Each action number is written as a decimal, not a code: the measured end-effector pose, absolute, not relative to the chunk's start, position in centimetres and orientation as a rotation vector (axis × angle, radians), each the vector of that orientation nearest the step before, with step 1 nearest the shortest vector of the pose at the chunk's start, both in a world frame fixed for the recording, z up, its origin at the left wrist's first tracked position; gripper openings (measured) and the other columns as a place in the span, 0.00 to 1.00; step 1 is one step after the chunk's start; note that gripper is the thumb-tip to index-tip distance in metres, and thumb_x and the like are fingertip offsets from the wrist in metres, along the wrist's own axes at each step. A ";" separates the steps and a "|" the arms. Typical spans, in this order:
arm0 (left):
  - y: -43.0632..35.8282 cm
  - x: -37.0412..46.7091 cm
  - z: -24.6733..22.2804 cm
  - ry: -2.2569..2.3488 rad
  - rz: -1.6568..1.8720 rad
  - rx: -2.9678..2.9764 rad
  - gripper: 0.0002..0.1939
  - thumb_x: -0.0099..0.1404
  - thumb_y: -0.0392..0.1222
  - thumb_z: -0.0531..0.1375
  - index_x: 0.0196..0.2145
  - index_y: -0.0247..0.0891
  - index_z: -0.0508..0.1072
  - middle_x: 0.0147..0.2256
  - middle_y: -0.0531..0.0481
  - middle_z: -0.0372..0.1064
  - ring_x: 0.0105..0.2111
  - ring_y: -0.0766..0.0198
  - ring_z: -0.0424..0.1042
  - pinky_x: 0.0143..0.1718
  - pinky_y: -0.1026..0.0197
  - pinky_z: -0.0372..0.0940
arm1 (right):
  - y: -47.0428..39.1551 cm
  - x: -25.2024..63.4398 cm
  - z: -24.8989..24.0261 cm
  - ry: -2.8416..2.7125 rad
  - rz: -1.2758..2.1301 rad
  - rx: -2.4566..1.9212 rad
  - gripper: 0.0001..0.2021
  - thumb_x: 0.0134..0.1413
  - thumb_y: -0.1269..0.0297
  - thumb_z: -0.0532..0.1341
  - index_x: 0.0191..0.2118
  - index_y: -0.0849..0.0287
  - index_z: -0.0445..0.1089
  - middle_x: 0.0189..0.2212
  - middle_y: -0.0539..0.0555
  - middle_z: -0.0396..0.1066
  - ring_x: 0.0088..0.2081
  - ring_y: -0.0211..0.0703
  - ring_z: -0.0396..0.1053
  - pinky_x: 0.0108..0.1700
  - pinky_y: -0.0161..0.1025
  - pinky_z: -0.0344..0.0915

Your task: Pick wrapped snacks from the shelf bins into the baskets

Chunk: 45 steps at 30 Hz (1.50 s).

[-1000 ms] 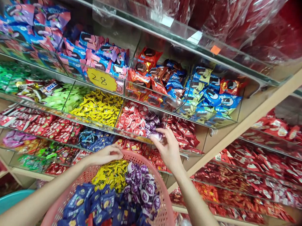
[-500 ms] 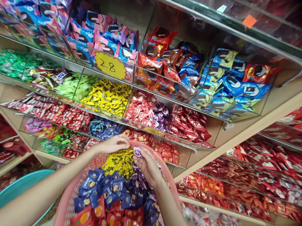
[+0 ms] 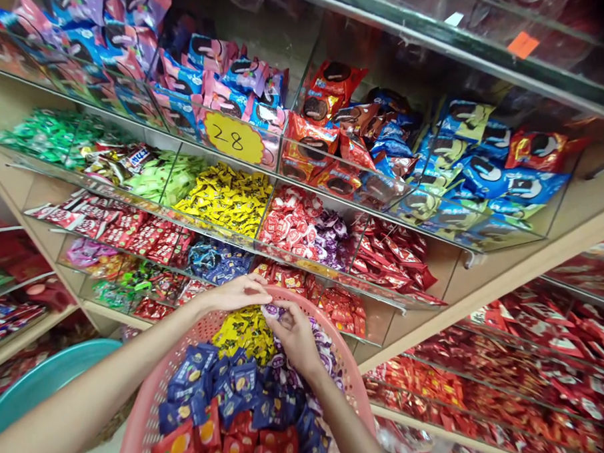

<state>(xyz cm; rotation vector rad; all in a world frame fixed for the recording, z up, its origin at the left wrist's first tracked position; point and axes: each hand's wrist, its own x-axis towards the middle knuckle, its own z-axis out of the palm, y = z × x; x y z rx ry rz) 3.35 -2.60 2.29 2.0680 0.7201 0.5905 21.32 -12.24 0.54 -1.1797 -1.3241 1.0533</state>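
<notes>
A teal tub (image 3: 49,382) stands at lower left, partly covered by the left forearm (image 3: 120,379). Behind, the shelf (image 3: 456,297) has clear-fronted bins: the upper tier runs from pink-and-blue packs (image 3: 228,83), with a yellow tag (image 3: 233,137) reading 28 on their front, to red cookie packs (image 3: 313,140) and blue packs (image 3: 484,178); the next tier runs from green sweets (image 3: 40,135) through yellow sweets (image 3: 228,196) and red-and-white sweets (image 3: 292,219) to purple sweets (image 3: 334,234) and dark red packs (image 3: 391,257). In front of the shelf is the pink basket (image 3: 141,406), its wall pierced with holes. In it, navy packets (image 3: 190,375) lie left and middle, red packets (image 3: 232,444) nearest the viewer, a yellow pile (image 3: 244,334) at the far side and a purple pile (image 3: 327,348) along the right. The left forearm slants up from lower left; the right forearm (image 3: 341,412) slants up and leftward over the basket. The left hand (image 3: 239,294) is at the far rim, fingers loosely bent; whether it grips the rim cannot be told. The right hand (image 3: 294,336), close beside it, pinches one purple sweet (image 3: 272,312) between thumb and fingertips, near the left hand's fingertips.
</notes>
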 end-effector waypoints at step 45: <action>-1.8 3.2 1.1 0.668 0.603 2.053 0.19 0.57 0.58 0.60 0.31 0.38 0.77 0.47 0.45 0.62 0.47 0.57 0.65 0.50 0.57 0.59 | -11.0 21.2 -0.2 -1.075 1.244 -1.147 0.19 0.39 0.58 0.69 0.39 0.57 0.68 0.33 0.50 0.73 0.34 0.43 0.72 0.43 0.43 0.68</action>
